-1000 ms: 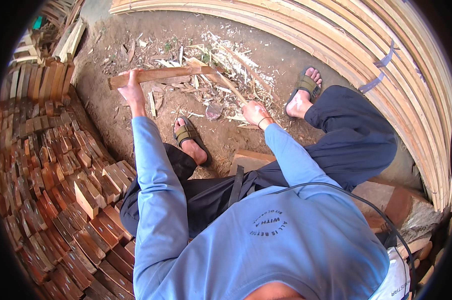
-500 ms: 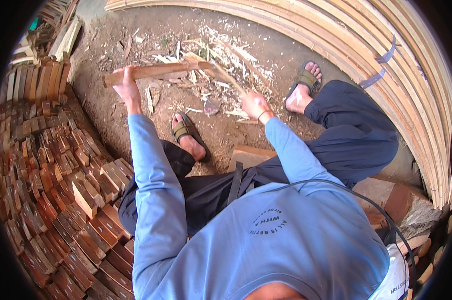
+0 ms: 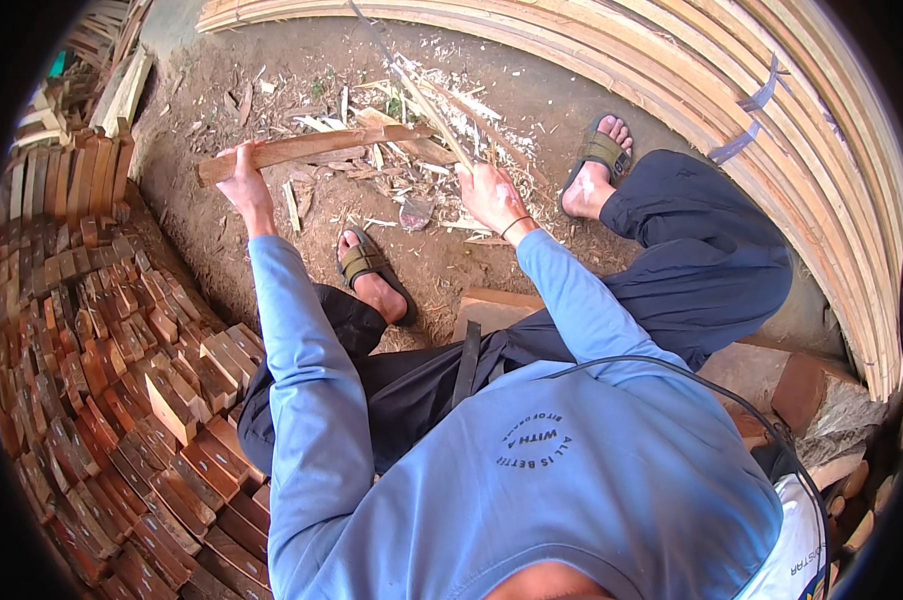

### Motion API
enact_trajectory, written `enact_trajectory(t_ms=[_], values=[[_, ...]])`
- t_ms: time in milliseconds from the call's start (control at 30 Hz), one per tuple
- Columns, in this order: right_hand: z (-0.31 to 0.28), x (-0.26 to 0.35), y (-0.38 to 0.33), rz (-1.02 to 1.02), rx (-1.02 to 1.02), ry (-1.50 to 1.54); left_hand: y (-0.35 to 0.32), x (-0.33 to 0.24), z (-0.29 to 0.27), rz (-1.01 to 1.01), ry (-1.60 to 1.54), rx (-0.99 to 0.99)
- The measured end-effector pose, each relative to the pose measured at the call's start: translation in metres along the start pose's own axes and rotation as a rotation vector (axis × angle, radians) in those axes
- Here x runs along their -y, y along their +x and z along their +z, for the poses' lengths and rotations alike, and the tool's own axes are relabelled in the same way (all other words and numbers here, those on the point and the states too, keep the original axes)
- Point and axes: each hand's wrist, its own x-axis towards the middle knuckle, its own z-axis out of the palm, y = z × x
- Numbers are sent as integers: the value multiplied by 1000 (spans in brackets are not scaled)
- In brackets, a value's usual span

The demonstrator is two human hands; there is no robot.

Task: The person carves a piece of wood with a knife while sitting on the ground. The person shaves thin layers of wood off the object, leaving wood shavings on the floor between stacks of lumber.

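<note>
Above the chip-strewn dirt (image 3: 272,215), left hand (image 3: 244,180) clamped on wooden slat (image 3: 312,148) (right hand (image 3: 487,190) gripping blade (image 3: 427,105))

I'm in an outdoor woodworking yard: bare dirt ground (image 3: 272,250) under me, wood shavings (image 3: 442,130) beyond my hands, stacked reddish wood blocks (image 3: 102,380) at my left, long pale slats (image 3: 772,140) curving right.
</note>
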Motion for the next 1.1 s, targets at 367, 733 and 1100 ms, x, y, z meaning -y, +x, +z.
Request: enact_trajectory(t_ms=[367,733,1100], values=[[1,-2,-7,111,102,-3,3,5,-2,-10,-40,8],[15,-14,-6,62,66,45,2,-4,6,-10,-57,-11],[-120,55,-2,362,88,639,20,19,-14,-128,-7,-226]])
